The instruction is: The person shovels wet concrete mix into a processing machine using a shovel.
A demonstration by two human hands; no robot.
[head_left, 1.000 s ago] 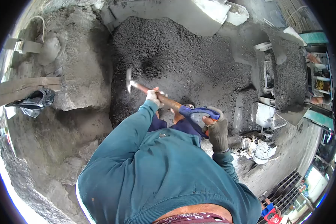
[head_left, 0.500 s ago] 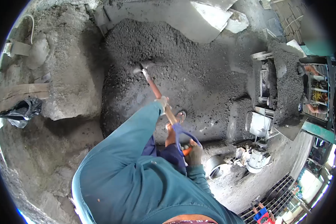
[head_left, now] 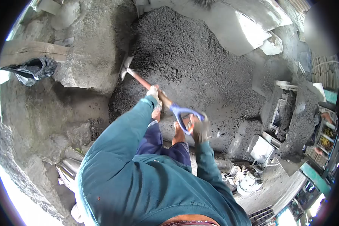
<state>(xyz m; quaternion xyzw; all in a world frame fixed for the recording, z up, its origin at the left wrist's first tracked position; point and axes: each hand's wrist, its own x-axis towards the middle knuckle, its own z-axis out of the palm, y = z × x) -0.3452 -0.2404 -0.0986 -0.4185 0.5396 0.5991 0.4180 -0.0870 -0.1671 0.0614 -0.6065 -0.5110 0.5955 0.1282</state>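
Note:
A shovel [head_left: 140,80] with a reddish shaft and a blue D-shaped handle [head_left: 176,109] slants across the middle of the view. My left hand [head_left: 153,92], in a pale glove, is wrapped round the shaft partway down. At the upper end, my gloved right hand [head_left: 198,127] grips the blue handle. The metal blade [head_left: 126,69] is at the left edge of a dark grey heap of gravelly material [head_left: 177,45], beside a rough concrete block. Whether it carries any material I cannot make out. My feet are below the shaft.
The concrete block [head_left: 96,49] rises on the left, with a wooden beam [head_left: 34,51] and a black plastic bag [head_left: 35,69]. On the right stand a machine trough [head_left: 299,118] with grey material and a motor [head_left: 248,184]. Another person's arms show at the far right.
The shovel blade has swung left, from the heap's middle to its left edge near the block. My right hand and the handle have risen in view. The camera view has also shifted.

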